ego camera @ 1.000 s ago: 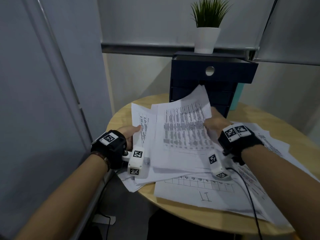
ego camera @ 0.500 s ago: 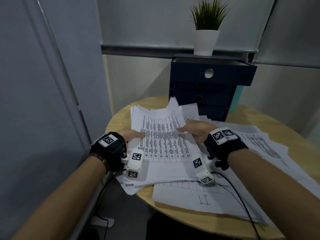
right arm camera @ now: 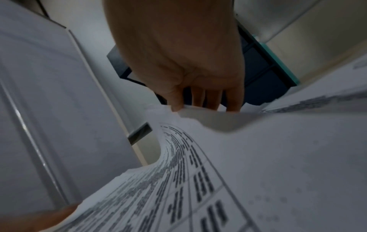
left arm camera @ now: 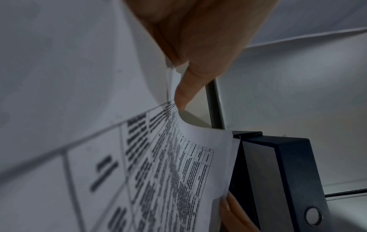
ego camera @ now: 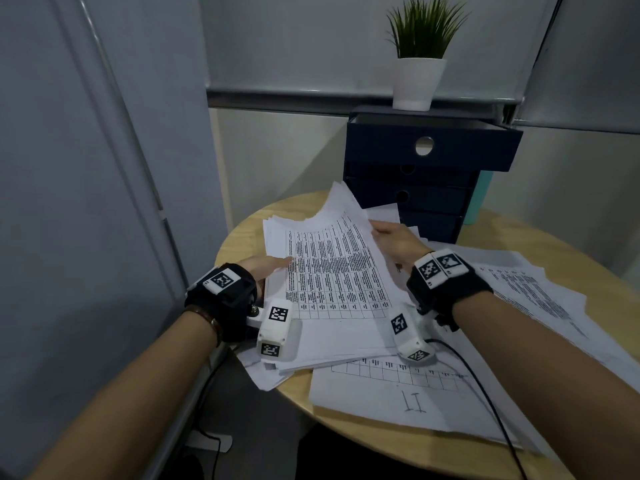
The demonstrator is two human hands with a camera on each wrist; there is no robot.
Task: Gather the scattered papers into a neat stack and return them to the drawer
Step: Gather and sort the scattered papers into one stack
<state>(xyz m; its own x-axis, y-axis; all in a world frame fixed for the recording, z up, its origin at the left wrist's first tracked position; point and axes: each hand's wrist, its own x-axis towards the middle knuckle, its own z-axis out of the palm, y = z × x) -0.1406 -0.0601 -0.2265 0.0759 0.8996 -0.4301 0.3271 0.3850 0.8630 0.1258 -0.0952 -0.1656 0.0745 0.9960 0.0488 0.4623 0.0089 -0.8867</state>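
Note:
A pile of printed papers [ego camera: 332, 282] lies on the left part of the round wooden table [ego camera: 363, 441]. My left hand [ego camera: 266, 266] pinches the pile's left edge, thumb on top; the left wrist view shows the thumb tip [left arm camera: 182, 100] at the curled sheet [left arm camera: 158, 164]. My right hand [ego camera: 394, 240] grips the far right edge, fingers [right arm camera: 198, 100] curled over the sheets [right arm camera: 238, 172]. The far corner of the top sheet curls up. Behind stands a dark blue drawer unit [ego camera: 408, 195] with its top drawer [ego camera: 433, 147] pulled out.
More loose sheets [ego camera: 533, 299] spread over the table's right side, and a large sheet [ego camera: 398, 400] lies at the front. A potted plant [ego camera: 419, 50] stands on the drawer unit. A black cable [ego camera: 485, 393] runs across the front sheets. A grey wall panel is close on the left.
My right hand brought a sheet down from near the drawer unit onto the left pile, then slid farther along the pile's right edge. The left hand stayed at the left edge.

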